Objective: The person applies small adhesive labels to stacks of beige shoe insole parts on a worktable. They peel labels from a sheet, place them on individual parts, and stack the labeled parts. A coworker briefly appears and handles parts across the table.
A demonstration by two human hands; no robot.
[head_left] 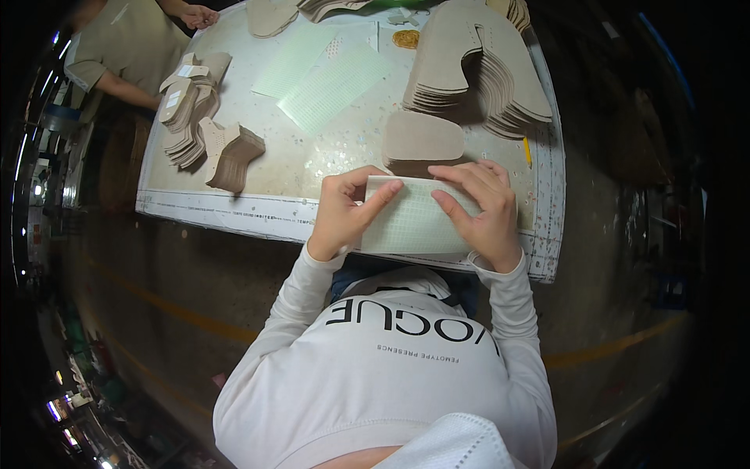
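A pale green sheet of small labels point(410, 223), printed in a fine grid, is raised before me at the near edge of the table. My left hand point(344, 211) grips its left side, the thumb on the face near the top edge and the fingers behind. Over its right side is my right hand point(488, 211), thumb against the face and fingers curved along the top edge; part of the sheet is hidden under it. Just beyond the sheet sits a stack of rounded beige pieces point(423, 137).
Larger curved beige pieces point(445, 66) are stacked at the far right, near a yellow pencil point(527, 152). More label sheets point(336, 82) lie mid-table. Stacks of notched pieces point(230, 159) stand at left. A co-worker point(129, 47) is at the far left, and rubber bands point(405, 38) lie at the back.
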